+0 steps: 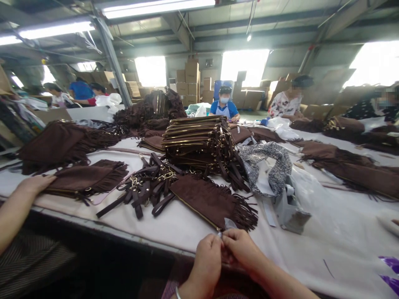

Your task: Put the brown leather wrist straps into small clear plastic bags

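A dark brown fringed pouch point(205, 198) lies on the table in front of me, its gold zipper edge towards me. My left hand point(207, 258) and my right hand point(239, 247) meet at the pouch's near corner, fingers pinched closed around the zipper end. A small piece of clear plastic point(230, 224) sticks up beside the right fingers. The exact grip is partly hidden by the fingers. Left of the pouch lies a heap of brown wrist straps point(146, 182) with gold clasps. Behind it rises a stack of brown pouches point(196, 141) with gold zippers.
At the left, a co-worker's hand point(33, 185) rests on another fringed pouch point(84, 178). A black-and-white speckled ring of fabric point(280, 166), a grey box point(293, 214) and clear plastic sheeting point(330, 207) lie to the right. Several people sit around the table.
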Demonstrator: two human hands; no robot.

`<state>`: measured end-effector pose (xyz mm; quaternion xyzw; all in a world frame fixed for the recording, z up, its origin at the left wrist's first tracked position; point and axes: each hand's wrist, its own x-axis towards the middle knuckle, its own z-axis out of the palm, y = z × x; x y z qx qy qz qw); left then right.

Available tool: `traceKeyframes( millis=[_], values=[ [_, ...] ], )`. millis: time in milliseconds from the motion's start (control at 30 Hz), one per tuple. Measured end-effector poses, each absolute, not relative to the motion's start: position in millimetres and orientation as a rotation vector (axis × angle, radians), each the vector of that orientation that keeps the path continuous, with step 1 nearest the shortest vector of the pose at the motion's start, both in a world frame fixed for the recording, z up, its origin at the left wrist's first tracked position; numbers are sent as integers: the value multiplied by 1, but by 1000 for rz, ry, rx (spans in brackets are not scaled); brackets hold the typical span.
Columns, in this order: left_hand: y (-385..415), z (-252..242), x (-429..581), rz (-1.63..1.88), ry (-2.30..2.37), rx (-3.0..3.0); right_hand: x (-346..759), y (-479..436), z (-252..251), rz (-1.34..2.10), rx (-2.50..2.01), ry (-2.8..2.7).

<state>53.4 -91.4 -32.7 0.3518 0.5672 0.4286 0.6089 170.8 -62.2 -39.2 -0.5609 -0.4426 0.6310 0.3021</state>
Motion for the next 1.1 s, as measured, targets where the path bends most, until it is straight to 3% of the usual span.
traceKeyframes(
  millis=[100, 200, 500, 667, 900, 1100],
  values=[
    [-93, -35, 57, 1076, 1346, 1055, 165, -73, -29, 1917, -1198, -655],
    [-95, -32, 61, 1094, 1260, 899, 156, -78, -26, 1925, -1096, -344],
    [-86, -11, 49, 887, 752, -19, 146, -74, -34, 2067, -792, -149],
    [-81, -10, 41, 791, 557, -199, 142, -73, -36, 2131, -660, -176],
    [-85, -17, 47, 852, 619, -23, 139, -72, -27, 2119, -712, -194],
    [-99, -13, 40, 838, 962, 687, 162, -83, -18, 2286, -569, -410]
  ],
)
